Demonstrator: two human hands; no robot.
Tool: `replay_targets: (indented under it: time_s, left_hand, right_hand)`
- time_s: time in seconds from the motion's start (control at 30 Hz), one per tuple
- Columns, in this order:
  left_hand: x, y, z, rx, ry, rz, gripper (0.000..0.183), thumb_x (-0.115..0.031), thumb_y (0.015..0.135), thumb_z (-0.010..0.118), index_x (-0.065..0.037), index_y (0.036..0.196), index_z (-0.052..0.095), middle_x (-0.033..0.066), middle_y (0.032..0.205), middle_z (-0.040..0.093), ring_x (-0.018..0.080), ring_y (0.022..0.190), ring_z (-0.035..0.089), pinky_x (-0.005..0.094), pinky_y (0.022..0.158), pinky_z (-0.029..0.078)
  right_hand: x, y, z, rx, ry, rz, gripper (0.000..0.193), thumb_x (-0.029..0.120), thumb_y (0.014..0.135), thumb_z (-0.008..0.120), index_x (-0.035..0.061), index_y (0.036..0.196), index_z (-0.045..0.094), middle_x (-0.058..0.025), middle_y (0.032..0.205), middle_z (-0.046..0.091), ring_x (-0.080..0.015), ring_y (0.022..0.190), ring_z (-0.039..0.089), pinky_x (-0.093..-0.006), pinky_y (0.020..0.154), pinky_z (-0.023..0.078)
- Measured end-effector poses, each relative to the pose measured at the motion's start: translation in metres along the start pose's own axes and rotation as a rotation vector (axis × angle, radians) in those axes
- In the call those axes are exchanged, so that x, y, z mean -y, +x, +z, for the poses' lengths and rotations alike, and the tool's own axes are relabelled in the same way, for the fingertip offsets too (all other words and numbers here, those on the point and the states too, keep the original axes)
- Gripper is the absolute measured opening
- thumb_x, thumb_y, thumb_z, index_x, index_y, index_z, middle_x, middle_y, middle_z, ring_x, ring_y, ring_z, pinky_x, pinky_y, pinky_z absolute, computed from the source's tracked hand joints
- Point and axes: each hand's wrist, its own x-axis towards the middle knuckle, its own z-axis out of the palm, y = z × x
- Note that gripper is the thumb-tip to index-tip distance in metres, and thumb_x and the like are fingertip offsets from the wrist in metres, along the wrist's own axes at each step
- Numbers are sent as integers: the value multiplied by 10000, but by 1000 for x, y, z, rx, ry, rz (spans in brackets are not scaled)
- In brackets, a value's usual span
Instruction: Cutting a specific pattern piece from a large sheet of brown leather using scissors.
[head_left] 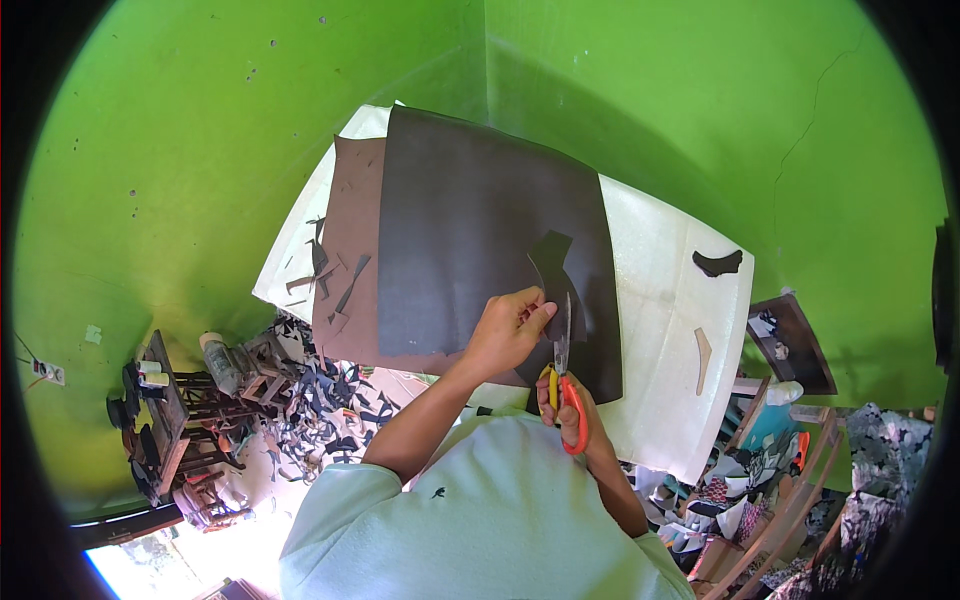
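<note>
My left hand pinches a small dark cut piece of sheet material, holding it above a large dark sheet. In my right hand is a pair of scissors with red and yellow handles. Its blades point away from me, along the right edge of the small piece. Whether the blades touch the piece I cannot tell. Under the dark sheet a brown sheet shows on the left, with thin dark offcuts lying on it.
A white-covered table stands against green walls. On its right lie a curved black piece and a tan strip. Scraps litter the floor at left, near a wooden rack. Material fills a wooden shelf at right.
</note>
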Motion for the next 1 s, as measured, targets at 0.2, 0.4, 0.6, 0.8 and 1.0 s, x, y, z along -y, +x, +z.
replay_targets:
  time_s: [0.2, 0.4, 0.6, 0.8, 1.0]
  left_hand:
    - [-2, -2, 2, -1, 45, 20, 293, -189, 917, 554, 4, 706, 494, 57, 577, 564, 100, 544, 547, 267, 524, 443]
    - [-3, -1, 4, -15, 38, 41, 295, -188, 914, 555, 12, 704, 500, 63, 580, 570, 106, 547, 553, 266, 527, 446]
    - [-11, -1, 6, -43, 28, 56, 251, -147, 883, 561, 46, 726, 535, 152, 586, 566, 227, 503, 536, 332, 522, 418]
    - [-16, -1, 6, -50, 40, 62, 252, -149, 878, 559, 42, 717, 534, 158, 583, 563, 259, 499, 534, 346, 520, 418]
    - [-14, -1, 6, -20, 74, 62, 264, -154, 874, 555, 39, 696, 522, 156, 569, 554, 269, 485, 519, 359, 512, 411]
  right_hand:
    - [5, -1, 8, -3, 70, 26, 755, 586, 653, 737, 2, 1049, 468, -8, 813, 461, -82, 631, 446, -220, 536, 393]
    - [-3, -1, 7, 32, 293, 58, 777, 596, 619, 759, 33, 1059, 455, 28, 772, 425, -49, 601, 418, -197, 506, 354]
    - [5, -4, 10, -14, 224, 63, 757, 646, 622, 729, 46, 992, 453, 35, 752, 416, -36, 576, 406, -184, 484, 341]
    - [4, -5, 8, -31, 215, 84, 795, 695, 587, 709, 48, 974, 458, 33, 743, 424, -35, 567, 406, -182, 479, 345]
    - [6, -1, 6, 23, 199, 46, 786, 699, 586, 708, 51, 956, 462, 32, 743, 428, -39, 568, 407, -182, 481, 345]
